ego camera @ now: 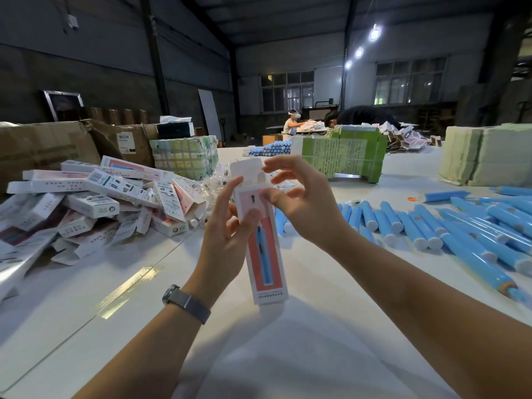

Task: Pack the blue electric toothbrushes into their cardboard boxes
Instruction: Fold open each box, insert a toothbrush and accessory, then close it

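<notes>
I hold a slim white cardboard box [266, 260] with a pink panel and a printed blue toothbrush upright over the white table [302, 341]. My left hand [227, 234] grips its middle from the left side. My right hand [302, 203] touches the box's upper front with thumb and fingers, just below the raised top flap [247, 165]. Whether a toothbrush is inside is hidden. Several blue electric toothbrushes [449, 228] lie in rows on the table to the right.
A heap of white and pink boxes [95, 203] lies at the left, with brown cartons [49, 148] behind. A green bundle [339, 156] and pale stacked sheets [486, 154] stand at the back. Two people [292, 125] work at a far table.
</notes>
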